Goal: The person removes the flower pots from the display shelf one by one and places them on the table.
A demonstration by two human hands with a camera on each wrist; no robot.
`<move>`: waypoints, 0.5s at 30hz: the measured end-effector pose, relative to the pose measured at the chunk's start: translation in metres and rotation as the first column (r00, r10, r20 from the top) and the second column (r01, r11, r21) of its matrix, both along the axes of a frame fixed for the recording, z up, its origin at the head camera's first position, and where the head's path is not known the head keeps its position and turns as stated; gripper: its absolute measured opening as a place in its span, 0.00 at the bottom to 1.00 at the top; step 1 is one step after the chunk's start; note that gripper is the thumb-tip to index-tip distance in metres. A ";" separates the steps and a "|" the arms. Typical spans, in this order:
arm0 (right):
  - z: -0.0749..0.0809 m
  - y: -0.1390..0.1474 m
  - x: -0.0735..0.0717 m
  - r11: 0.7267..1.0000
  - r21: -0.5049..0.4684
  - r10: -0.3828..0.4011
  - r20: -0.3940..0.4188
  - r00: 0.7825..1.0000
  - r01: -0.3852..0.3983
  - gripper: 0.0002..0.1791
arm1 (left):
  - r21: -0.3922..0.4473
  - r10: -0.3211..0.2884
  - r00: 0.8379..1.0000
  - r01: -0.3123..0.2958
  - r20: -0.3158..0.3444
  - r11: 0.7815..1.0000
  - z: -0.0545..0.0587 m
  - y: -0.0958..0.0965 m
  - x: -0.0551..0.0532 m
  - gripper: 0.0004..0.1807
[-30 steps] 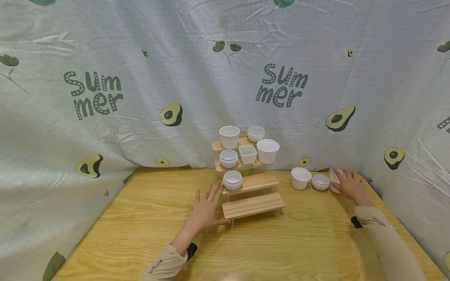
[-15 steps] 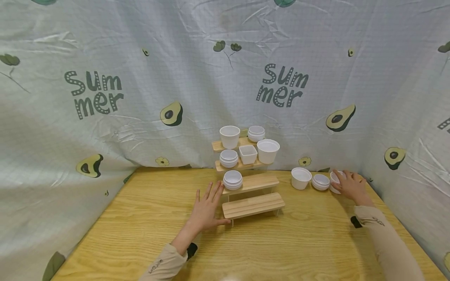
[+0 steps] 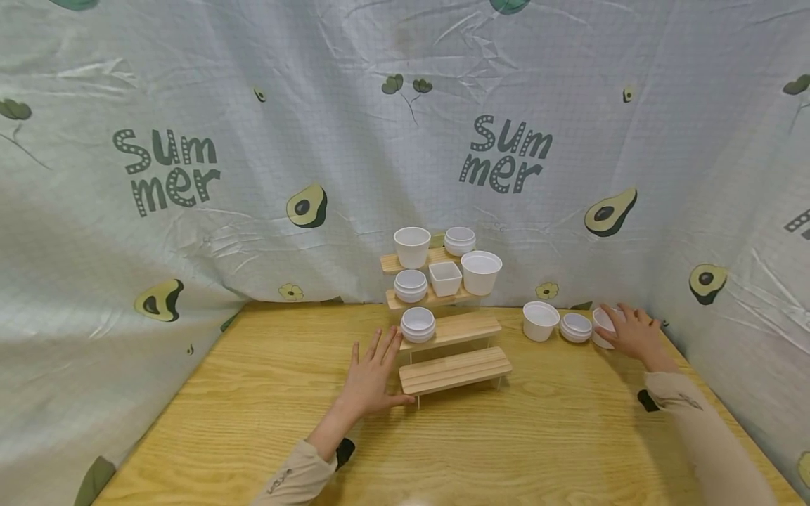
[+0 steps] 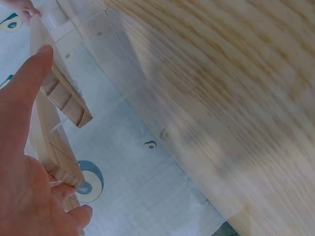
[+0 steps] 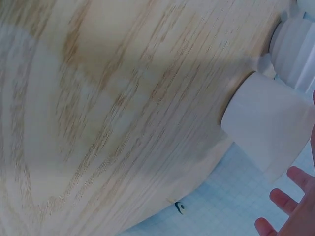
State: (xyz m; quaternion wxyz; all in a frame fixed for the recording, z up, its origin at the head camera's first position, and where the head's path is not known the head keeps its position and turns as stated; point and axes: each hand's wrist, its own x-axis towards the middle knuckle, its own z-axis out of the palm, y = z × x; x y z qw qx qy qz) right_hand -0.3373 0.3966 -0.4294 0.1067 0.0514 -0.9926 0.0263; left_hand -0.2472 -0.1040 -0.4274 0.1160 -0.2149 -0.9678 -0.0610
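At the left side of a tiered wooden stand (image 3: 454, 371), my left hand (image 3: 369, 383) spreads its fingers. Its thumb touches the lowest step's end, and its fingertips reach the step above; the left wrist view shows the steps' end grain (image 4: 64, 98) beside the palm. Far to the right, my right hand (image 3: 635, 339) reaches over a white pot (image 3: 603, 329), partly covering it. In the right wrist view, the fingers (image 5: 284, 200) are extended near the rim of that pot (image 5: 268, 123), which stands on the table. A low ribbed white pot (image 3: 576, 328) is next to it.
Another white pot (image 3: 541, 321) stands left of the low one. Several white pots occupy the stand's upper steps, including a square pot (image 3: 446, 280) and a ribbed pot (image 3: 418, 325). A printed cloth (image 3: 380, 176) hangs behind the wooden table (image 3: 481, 450).
My right forearm has shifted slightly to the right. The left hand, the stand and the pots keep their places.
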 end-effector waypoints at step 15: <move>0.004 0.000 0.012 0.999 0.003 0.035 -0.028 0.999 -0.035 0.29 | 0.027 -0.006 1.000 0.005 0.023 1.000 0.000 0.000 0.000 0.61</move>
